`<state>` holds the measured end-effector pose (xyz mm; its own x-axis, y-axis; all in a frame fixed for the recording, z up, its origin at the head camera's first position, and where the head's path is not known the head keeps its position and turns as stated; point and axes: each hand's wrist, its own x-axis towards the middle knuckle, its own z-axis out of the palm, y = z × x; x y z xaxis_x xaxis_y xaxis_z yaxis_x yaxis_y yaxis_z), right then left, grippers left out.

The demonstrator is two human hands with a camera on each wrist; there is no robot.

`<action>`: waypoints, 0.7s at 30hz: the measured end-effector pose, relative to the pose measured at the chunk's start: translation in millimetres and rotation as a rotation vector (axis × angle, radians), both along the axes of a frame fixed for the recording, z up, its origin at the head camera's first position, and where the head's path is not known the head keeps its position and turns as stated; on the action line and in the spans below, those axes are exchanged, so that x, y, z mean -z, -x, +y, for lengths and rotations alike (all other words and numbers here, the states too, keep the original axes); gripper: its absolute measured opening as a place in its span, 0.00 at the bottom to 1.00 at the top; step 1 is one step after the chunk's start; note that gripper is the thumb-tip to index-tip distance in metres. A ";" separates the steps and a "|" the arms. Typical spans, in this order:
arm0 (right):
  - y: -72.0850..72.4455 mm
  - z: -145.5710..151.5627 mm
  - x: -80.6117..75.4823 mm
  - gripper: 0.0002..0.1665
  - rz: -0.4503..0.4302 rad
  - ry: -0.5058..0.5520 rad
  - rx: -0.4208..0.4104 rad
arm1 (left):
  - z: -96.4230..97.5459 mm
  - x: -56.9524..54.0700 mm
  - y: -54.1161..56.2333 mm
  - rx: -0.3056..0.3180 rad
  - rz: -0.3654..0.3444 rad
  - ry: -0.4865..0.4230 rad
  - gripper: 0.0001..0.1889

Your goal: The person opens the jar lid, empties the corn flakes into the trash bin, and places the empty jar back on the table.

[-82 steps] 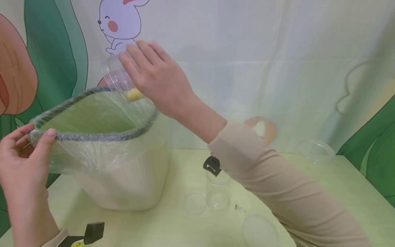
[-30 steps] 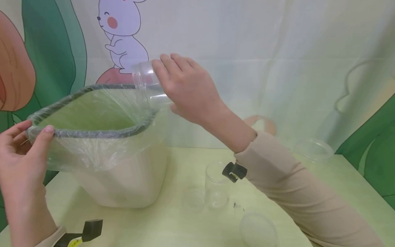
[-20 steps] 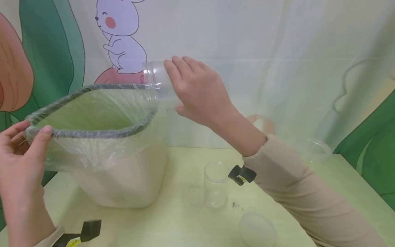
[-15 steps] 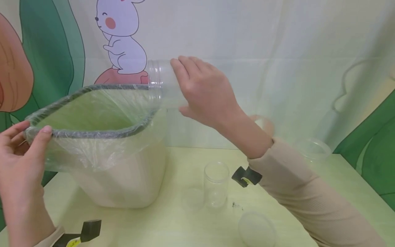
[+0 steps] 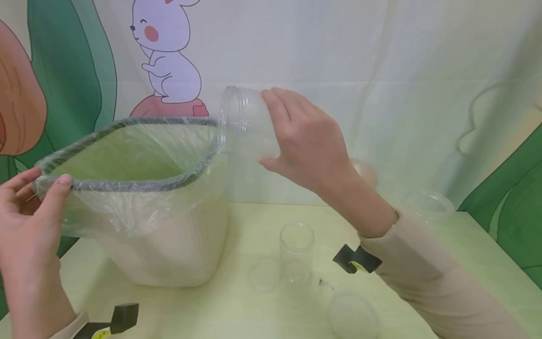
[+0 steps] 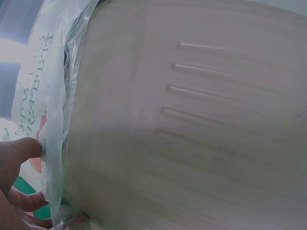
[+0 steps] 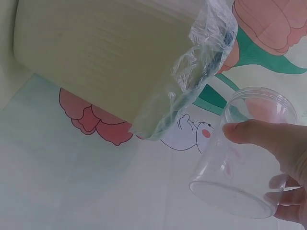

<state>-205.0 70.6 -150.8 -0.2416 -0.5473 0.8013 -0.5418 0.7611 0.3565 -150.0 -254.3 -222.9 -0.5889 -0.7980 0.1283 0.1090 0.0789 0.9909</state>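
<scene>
On the left, a lined bin (image 5: 169, 249) is pinched at its rim by the left hand (image 5: 34, 221). Just right, a tipped clear jar (image 5: 250, 123) is clasped by fingers of the right hand (image 5: 311, 143); nearer, a narrower jar (image 5: 296, 254) is stood upright.

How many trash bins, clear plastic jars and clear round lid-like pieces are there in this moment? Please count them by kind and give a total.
Trash bin: 1
Clear plastic jars: 2, one held and one standing
Clear round lid-like pieces: 3, the farthest one hard to make out
Total: 6
</scene>
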 end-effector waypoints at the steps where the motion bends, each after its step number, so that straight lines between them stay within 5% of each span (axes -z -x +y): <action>1: -0.2 1.9 1.1 0.48 -0.002 0.010 -0.004 | -0.1 0.2 0.0 0.000 0.000 0.000 0.26; 21: -8.3 34.2 21.3 0.46 -0.014 0.106 -0.053 | -0.8 0.7 0.4 0.002 -0.006 -0.005 0.26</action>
<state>-196.7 104.8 -172.2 -0.2259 -0.4718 0.8523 -0.5864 0.7645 0.2678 -150.4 -255.1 -223.6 -0.5915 -0.7972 0.1209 0.1034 0.0738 0.9919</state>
